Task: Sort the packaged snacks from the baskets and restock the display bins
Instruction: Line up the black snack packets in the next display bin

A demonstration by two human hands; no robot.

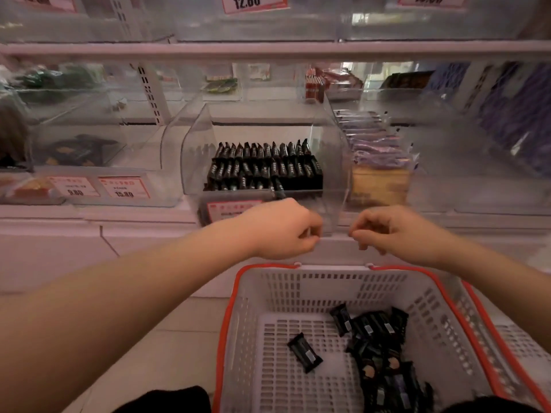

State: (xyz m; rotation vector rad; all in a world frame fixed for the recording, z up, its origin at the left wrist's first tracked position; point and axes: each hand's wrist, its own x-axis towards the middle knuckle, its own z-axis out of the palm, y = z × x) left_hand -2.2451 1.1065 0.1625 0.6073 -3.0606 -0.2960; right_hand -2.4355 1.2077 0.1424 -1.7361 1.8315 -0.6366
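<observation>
up front, both hands sit at the front lip of the clear display bin (265, 162), with a narrow gap between them. left hand (280, 229) has its fingers curled in at that lip; whether they pinch the plastic, i cannot tell. right hand (384, 229) likewise has its fingers curled, and its grip is unclear. black snack packs (265, 165) stand in tight rows at the bin's back, leaving its front floor open. below, the red-rimmed basket (253, 293) holds loose black packets (372, 338), mostly along its right side, with one lone packet (304, 352) at mid-floor.
</observation>
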